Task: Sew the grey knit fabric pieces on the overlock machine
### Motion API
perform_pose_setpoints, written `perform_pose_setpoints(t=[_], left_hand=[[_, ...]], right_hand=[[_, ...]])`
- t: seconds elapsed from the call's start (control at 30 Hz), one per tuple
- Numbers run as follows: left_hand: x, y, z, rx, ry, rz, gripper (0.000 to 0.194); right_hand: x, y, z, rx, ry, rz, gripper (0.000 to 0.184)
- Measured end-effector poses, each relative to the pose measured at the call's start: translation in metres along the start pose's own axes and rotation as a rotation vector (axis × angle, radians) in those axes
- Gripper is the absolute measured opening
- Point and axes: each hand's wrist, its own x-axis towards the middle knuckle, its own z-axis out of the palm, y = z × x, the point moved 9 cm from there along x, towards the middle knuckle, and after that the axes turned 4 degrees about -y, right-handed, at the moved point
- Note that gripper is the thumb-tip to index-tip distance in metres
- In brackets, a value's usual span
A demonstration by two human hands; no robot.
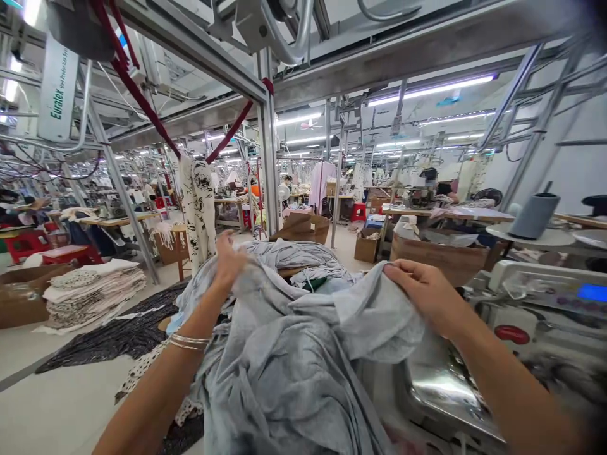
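Note:
A large grey garment point(303, 354) of thin, wrinkled fabric hangs in folds in front of me. My right hand point(424, 291) pinches its upper right edge between thumb and fingers, and the cloth droops below. At the upper left of the cloth is my left hand point(230, 262), smeared by motion; whether its fingers grip the fabric is not clear. Behind the garment lies a heap of similar grey cloth point(294, 254), with a dark green bit point(317, 284) showing. A sewing machine point(535, 316) with a blue display stands at the right, beside my right forearm.
A thread cone point(533, 216) stands on a round plate above the machine. Metal posts point(269, 158) and overhead rails frame the workplace. At the left are folded fabric stacks point(95, 292), dark cloth point(123, 335) and a cardboard box point(23, 297). Patterned trousers point(196, 208) hang from red straps.

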Motion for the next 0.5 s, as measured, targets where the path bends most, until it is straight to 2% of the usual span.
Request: perform_pose_setpoints(t=[0.07, 0.1, 0.13, 0.17, 0.23, 0.27, 0.33, 0.4, 0.5], left_hand=[[-0.022, 0.066, 0.022, -0.083, -0.111, 0.18, 0.075], [-0.043, 0.102, 0.038, -0.135, -0.232, 0.311, 0.082], [-0.075, 0.143, 0.062, -0.234, -0.495, 0.522, 0.085], [-0.108, 0.173, 0.079, -0.307, -0.713, 0.644, 0.082], [-0.148, 0.207, 0.095, -0.394, -0.956, 0.722, 0.058], [-0.154, 0.215, 0.098, -0.407, -0.998, 0.701, 0.043], [-0.144, 0.22, 0.098, -0.395, -0.983, 0.637, 0.023], [-0.121, 0.218, 0.088, -0.357, -0.924, 0.599, 0.018], [-0.086, 0.212, 0.063, -0.279, -0.813, 0.576, 0.021]], right_hand=[[-0.026, -0.018, 0.004, 0.015, -0.062, -0.033, 0.034], [-0.036, -0.025, 0.006, 0.01, -0.089, -0.046, 0.033], [-0.045, -0.031, 0.007, 0.005, -0.111, -0.057, 0.033], [-0.052, -0.035, 0.008, 0.004, -0.127, -0.065, 0.033], [-0.064, -0.037, 0.006, 0.025, -0.151, -0.073, 0.031], [-0.069, -0.035, 0.006, 0.047, -0.17, -0.073, 0.028], [-0.079, -0.025, 0.008, 0.101, -0.245, -0.066, 0.026], [-0.087, -0.01, 0.017, 0.145, -0.343, -0.06, 0.024], [-0.091, 0.011, 0.031, 0.196, -0.433, -0.074, 0.026]])
